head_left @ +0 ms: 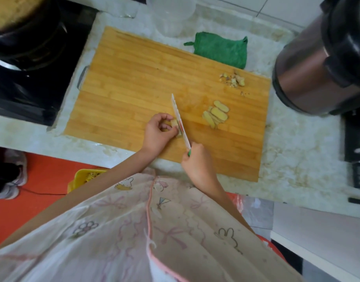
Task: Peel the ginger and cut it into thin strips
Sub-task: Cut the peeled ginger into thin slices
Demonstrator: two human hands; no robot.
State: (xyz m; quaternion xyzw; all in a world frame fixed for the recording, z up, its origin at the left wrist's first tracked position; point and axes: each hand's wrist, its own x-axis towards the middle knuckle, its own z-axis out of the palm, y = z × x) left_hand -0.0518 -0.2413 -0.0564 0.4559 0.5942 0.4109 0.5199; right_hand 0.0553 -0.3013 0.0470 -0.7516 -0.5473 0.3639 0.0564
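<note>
Because the left hand pinches a small ginger stub right against the knife blade, which the right hand grips by the handle, a slip could nick the fingertips. That stub sits near the cutting board's front edge and could roll; finished slices lie apart, still unstripped.

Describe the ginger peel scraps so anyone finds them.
Find the wooden cutting board and go to its far right corner, by the green cloth. The peel scraps are a ragged brownish heap, unlike the flat pale-yellow ginger slices nearer the person.
</note>
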